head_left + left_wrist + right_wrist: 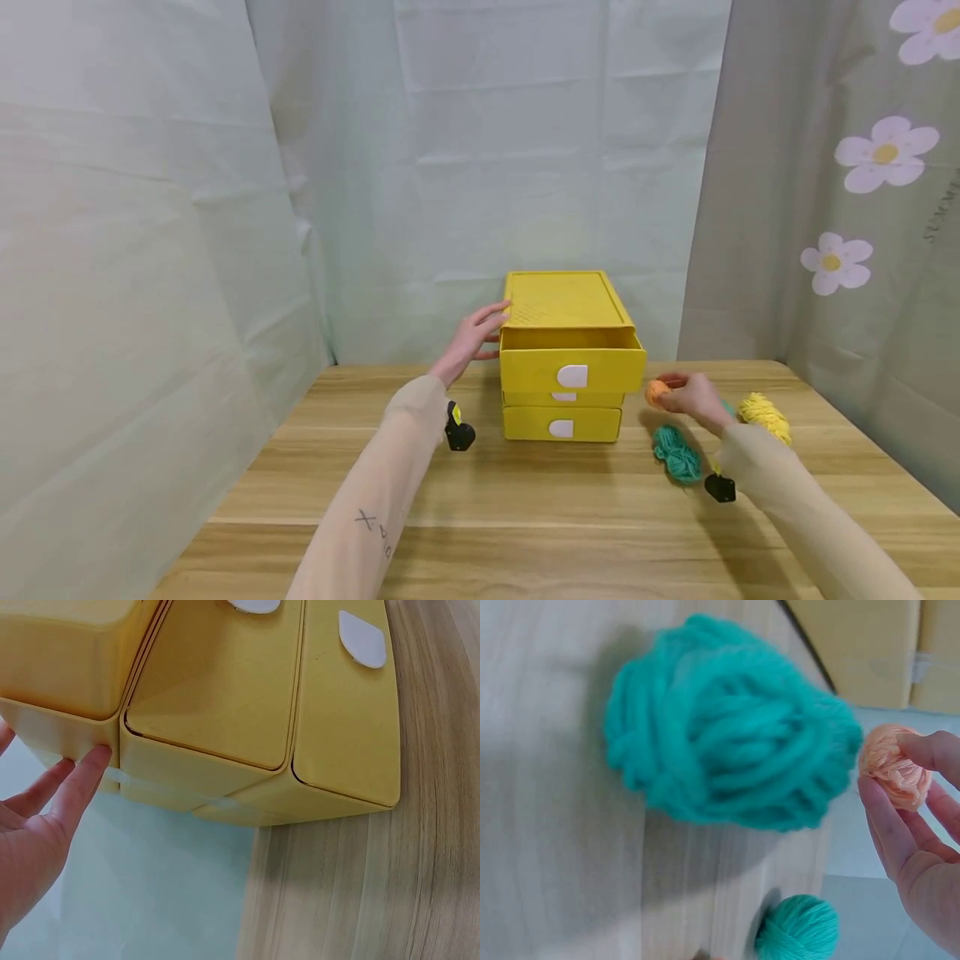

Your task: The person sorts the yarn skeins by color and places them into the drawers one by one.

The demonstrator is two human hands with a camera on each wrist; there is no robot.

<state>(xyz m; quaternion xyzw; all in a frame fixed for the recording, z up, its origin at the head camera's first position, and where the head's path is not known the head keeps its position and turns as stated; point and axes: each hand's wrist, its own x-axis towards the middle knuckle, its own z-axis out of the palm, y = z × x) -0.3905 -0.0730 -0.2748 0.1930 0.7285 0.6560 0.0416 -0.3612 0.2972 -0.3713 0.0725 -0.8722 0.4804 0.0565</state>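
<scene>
Head view: the orange ball [656, 394] is pinched between thumb and fingers of the right hand [693, 396], just beside the pulled-out top drawer [528, 372]; it is judged light, soft, easily squashed and not slippery, best taken round its middle; by the left hand [472, 335], fingers spread and extended, the side of the box [566, 300] is touched; in the top drawer only inner wall is shown; the lower drawers [525, 423] are closed, their contents hidden
</scene>
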